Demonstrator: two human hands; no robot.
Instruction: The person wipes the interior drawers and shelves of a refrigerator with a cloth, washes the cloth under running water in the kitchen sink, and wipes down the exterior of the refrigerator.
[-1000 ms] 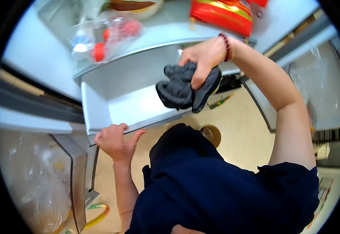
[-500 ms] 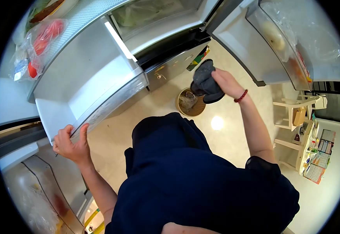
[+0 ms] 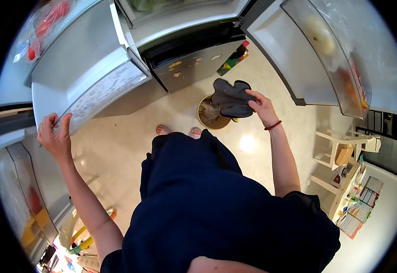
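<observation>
My left hand (image 3: 56,139) grips the near end of the front wall of a pulled-out fridge drawer (image 3: 103,98), its fingers curled over the rim and the thumb raised. The drawer has white insides and a clear, patterned front. Between thumb and fingers, my right hand (image 3: 262,108) pinches the edge of a dark grey, floppy, lobed piece of fabric (image 3: 235,98) with black edging. It hangs spread out over part of a round wicker bin (image 3: 201,119) on the floor. Inside the bin lies crumpled clear plastic (image 3: 211,110).
An open fridge door (image 3: 289,59) with loaded shelves stands at the right. Another door (image 3: 30,191) is at the lower left. Red items in a plastic bag (image 3: 50,18) sit on the upper left shelf. My feet (image 3: 195,132) are near the bin; a wooden shelf (image 3: 344,186) stands far right.
The grey fabric has opened from a bunched shape into a spread one. My left hand and the drawer front now appear further left and higher, as the whole view has shifted.
</observation>
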